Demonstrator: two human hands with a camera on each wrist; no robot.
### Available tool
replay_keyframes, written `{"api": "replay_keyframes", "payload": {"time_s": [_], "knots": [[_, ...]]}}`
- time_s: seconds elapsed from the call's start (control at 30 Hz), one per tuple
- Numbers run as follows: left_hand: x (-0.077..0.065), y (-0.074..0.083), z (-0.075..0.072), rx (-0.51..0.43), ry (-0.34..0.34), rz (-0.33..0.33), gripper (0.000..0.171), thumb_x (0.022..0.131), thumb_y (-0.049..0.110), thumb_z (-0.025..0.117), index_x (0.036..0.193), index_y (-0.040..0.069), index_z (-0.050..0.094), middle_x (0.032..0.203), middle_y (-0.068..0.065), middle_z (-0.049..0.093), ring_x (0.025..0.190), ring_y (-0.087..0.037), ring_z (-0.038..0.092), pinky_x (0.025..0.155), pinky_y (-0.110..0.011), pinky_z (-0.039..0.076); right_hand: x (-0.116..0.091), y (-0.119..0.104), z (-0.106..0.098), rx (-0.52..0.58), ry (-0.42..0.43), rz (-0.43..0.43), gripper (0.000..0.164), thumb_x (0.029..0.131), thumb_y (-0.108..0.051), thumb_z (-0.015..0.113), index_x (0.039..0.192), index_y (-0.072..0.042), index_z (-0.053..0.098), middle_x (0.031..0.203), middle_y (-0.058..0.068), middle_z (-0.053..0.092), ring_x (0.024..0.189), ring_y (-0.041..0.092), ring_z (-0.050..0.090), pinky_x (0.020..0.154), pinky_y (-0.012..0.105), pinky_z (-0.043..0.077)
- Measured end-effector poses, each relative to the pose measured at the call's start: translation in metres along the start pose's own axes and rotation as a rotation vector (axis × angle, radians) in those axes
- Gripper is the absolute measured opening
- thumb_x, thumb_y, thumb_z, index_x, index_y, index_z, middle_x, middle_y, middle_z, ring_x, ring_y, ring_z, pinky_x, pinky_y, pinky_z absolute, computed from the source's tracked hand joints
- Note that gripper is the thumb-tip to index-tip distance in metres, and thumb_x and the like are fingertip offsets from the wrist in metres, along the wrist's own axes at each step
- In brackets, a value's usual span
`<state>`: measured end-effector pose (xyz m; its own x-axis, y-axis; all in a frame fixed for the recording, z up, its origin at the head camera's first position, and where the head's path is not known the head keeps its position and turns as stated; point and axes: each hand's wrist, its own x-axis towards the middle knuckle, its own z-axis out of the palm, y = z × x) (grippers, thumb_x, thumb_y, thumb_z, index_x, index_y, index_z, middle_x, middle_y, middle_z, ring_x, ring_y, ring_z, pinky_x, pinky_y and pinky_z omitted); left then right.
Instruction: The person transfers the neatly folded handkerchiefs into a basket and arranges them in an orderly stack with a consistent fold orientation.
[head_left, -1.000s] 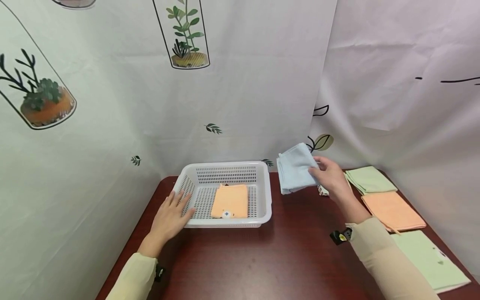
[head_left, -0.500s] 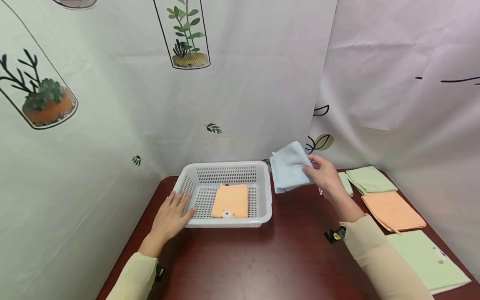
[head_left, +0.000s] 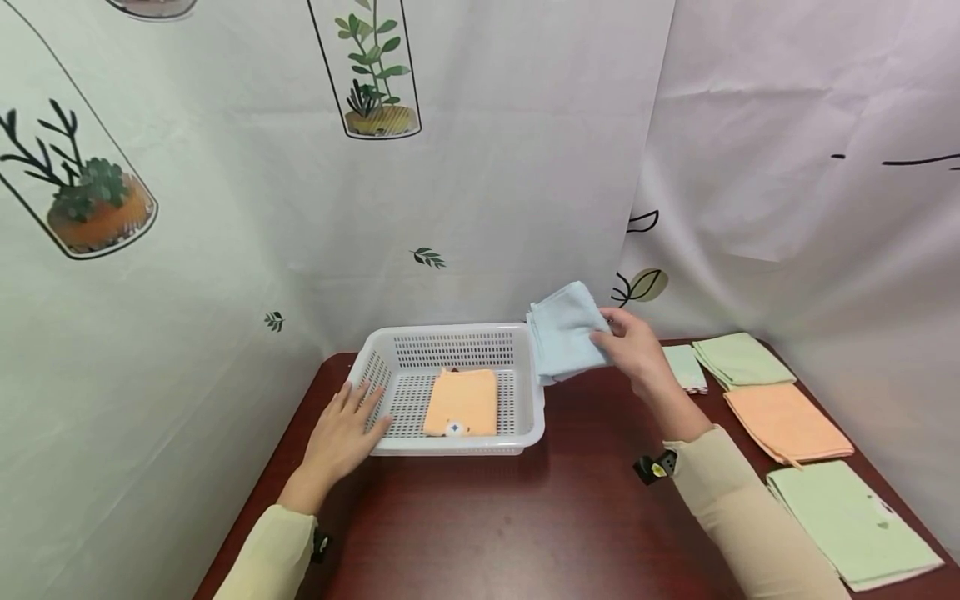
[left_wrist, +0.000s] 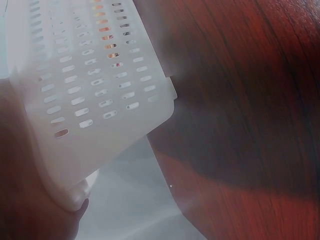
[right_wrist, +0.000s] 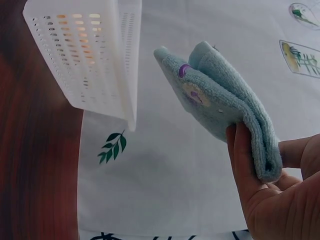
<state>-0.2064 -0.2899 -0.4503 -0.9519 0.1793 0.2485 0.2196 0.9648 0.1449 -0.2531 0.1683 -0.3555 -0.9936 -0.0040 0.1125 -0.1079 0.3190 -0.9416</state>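
Observation:
My right hand [head_left: 633, 346] pinches a folded light blue towel [head_left: 567, 332] by its right edge, thumb on one face and fingers on the other. In the head view the towel overlaps the right rim of the white plastic basket [head_left: 528, 425]. The right wrist view shows the towel [right_wrist: 220, 95] folded double, with a purple and cream motif on its underside. A folded orange towel [head_left: 461, 400] with a small bear face lies on the basket floor. My left hand [head_left: 341, 437] rests on the basket's left front rim, fingers spread; the left wrist view catches the basket's perforated wall [left_wrist: 95, 90].
Along the table's right side lie a small pale green folded towel [head_left: 684, 367], a green one [head_left: 742, 358], an orange one [head_left: 787, 421] and a larger green one [head_left: 855, 521]. A plant-printed curtain [head_left: 480, 208] hangs close behind the dark red table [head_left: 510, 525].
My right hand has carried the blue towel leftward, from beside the basket to its right rim, uncovering the small pale green towel. The left hand and basket stay put.

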Motion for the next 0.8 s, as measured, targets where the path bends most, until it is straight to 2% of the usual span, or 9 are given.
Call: {"api": "replay_keyframes", "payload": {"time_s": [0.2, 0.5, 0.8], "knots": [[0.000, -0.001, 0.002, 0.010, -0.026, -0.009, 0.068, 0.102, 0.051, 0.048, 0.153, 0.006, 0.045, 0.159, -0.023, 0.036, 0.151, -0.048, 0.019, 0.120, -0.062, 0.020, 0.001, -0.001, 0.005, 0.007, -0.009, 0.016, 0.045, 0.101, -0.010, 0.060, 0.144, -0.002, 0.052, 0.138, 0.026, 0.059, 0.111, 0.036, 0.063, 0.086, 0.035, 0.054], [0.001, -0.002, 0.002, 0.022, -0.017, 0.003, 0.067, 0.102, 0.050, 0.049, 0.153, 0.006, 0.045, 0.159, -0.023, 0.037, 0.150, -0.048, 0.020, 0.120, -0.061, 0.021, 0.002, -0.002, 0.012, 0.026, -0.013, 0.018, 0.045, 0.101, -0.009, 0.059, 0.144, -0.002, 0.052, 0.139, 0.027, 0.058, 0.114, 0.039, 0.062, 0.091, 0.043, 0.054], [0.001, -0.002, 0.002, 0.016, -0.017, -0.003, 0.067, 0.102, 0.050, 0.049, 0.152, 0.007, 0.045, 0.159, -0.023, 0.037, 0.150, -0.048, 0.020, 0.121, -0.062, 0.020, 0.004, -0.002, 0.027, 0.068, -0.023, 0.028, 0.043, 0.099, -0.008, 0.060, 0.141, 0.000, 0.054, 0.138, 0.026, 0.059, 0.111, 0.035, 0.064, 0.086, 0.037, 0.054]]}}
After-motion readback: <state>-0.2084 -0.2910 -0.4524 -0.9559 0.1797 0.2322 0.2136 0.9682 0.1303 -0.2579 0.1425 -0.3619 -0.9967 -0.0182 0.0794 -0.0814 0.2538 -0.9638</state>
